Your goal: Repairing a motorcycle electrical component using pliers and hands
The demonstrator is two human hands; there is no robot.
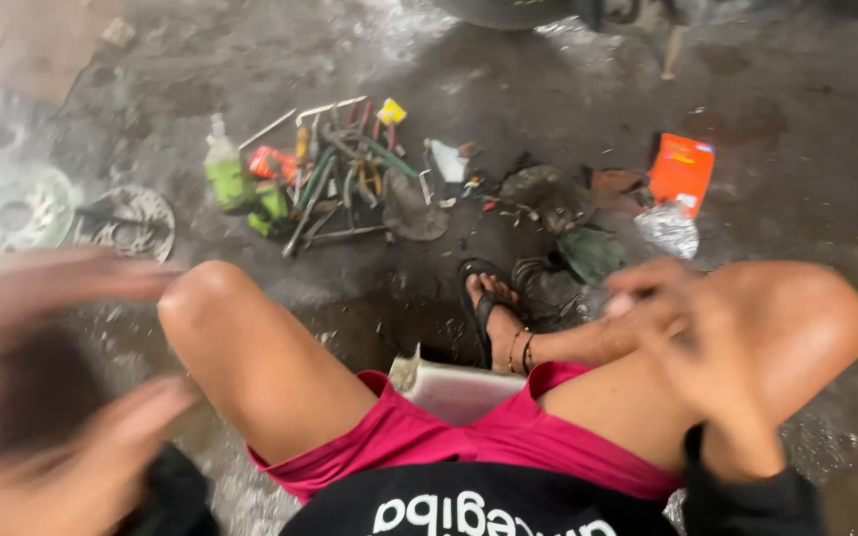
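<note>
My left hand (pixel 47 387) is a blurred shape at the lower left, fingers spread, with a dark blurred patch against the palm; whether it holds anything I cannot tell. My right hand (pixel 682 337) hovers over my right knee (pixel 806 318), fingers curled, and seems to pinch something small and pale near the thumb, too blurred to name. I sit low with both bare knees up, in pink shorts (pixel 479 437). One foot in a black sandal (pixel 489 303) rests on the wet concrete floor.
A heap of wrenches and hand tools (pixel 335 184) lies ahead beside a green spray bottle (pixel 225 169). Two metal discs (pixel 12 213) lie at the left. An orange packet (pixel 682 169), a crumpled plastic bag (pixel 667 228) and dark rags (pixel 558 199) lie at the right.
</note>
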